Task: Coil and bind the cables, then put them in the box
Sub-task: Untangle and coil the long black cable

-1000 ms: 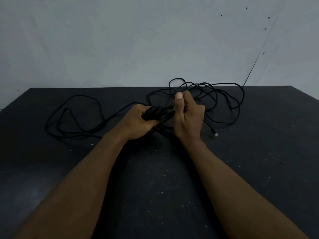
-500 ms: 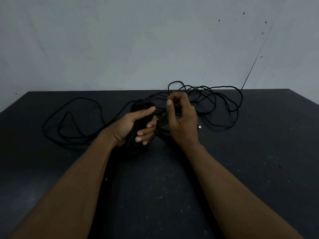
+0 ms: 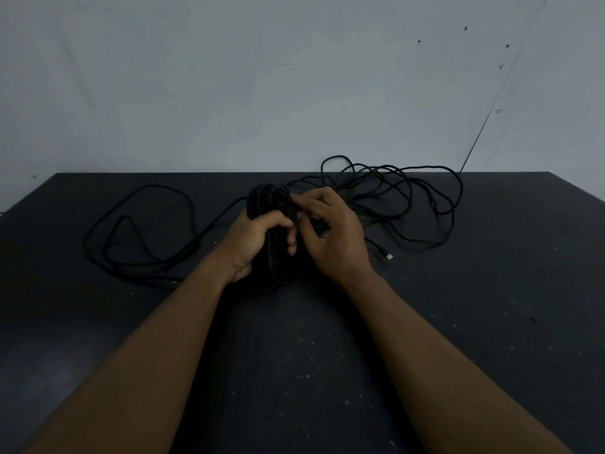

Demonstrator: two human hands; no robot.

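My left hand (image 3: 253, 239) grips a thick coil of black cable (image 3: 266, 199) held upright over the middle of the dark table (image 3: 294, 355). My right hand (image 3: 330, 231) is at the coil's right side, its fingertips pinching a strand near the top. Loose black cable (image 3: 140, 231) trails in loops to the left. A tangle of black cable (image 3: 409, 191) lies behind my right hand, with a small light connector end (image 3: 389, 256) on the table. No box is in view.
The table's far edge meets a pale grey wall (image 3: 262, 93). Light specks dot the tabletop. Bare tabletop lies in front of my forearms and at the right.
My left hand turned the coil upright and closed round it. My right hand moved left onto the coil's top. The connector end shifted a little on the table.
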